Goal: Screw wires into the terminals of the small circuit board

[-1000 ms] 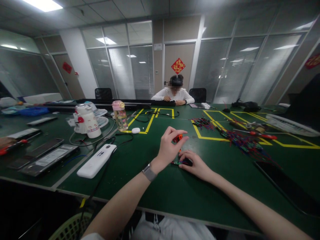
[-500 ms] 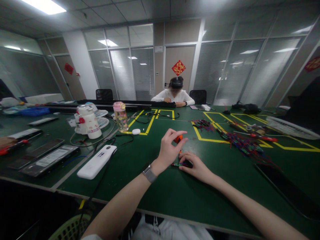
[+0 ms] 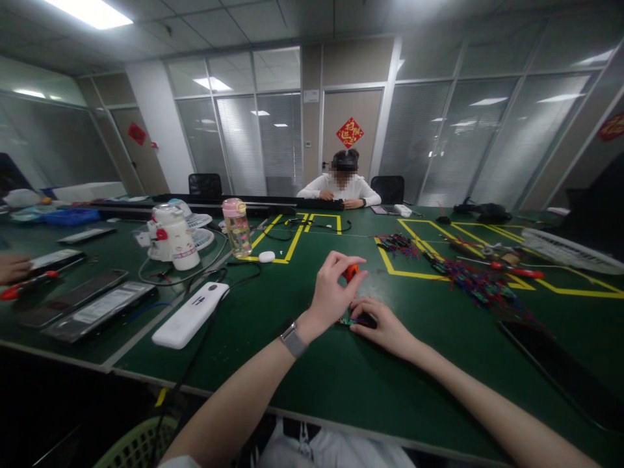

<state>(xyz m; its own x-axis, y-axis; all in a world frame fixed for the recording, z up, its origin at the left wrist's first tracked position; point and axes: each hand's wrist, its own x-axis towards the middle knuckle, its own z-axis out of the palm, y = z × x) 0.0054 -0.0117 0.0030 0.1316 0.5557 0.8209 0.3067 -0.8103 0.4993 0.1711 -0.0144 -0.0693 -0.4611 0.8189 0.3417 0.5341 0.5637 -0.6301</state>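
Observation:
My left hand (image 3: pixel 334 286) is raised above the table, its thumb and fingers curled round a small orange-handled tool (image 3: pixel 351 272). Most of the tool is hidden by the hand, so its exact kind cannot be made out. Just below and to the right, my right hand (image 3: pixel 383 325) rests on the table, with thumb and fingertips closed on a small green circuit board (image 3: pixel 345 322) with thin wires. A black piece under the right palm is partly covered.
A white power bank-like device (image 3: pixel 191 315) lies left. Behind it stand a white bottle (image 3: pixel 178 240) and a pink-lidded bottle (image 3: pixel 236 227). Wired boards (image 3: pixel 475 279) are heaped right, near a dark flat panel (image 3: pixel 556 370). Another person (image 3: pixel 341 185) sits opposite.
Both hands stay in nearly the same place. The left wrist and fingers have turned slightly around the orange tool. At the far left, another person's hand has shifted a little.

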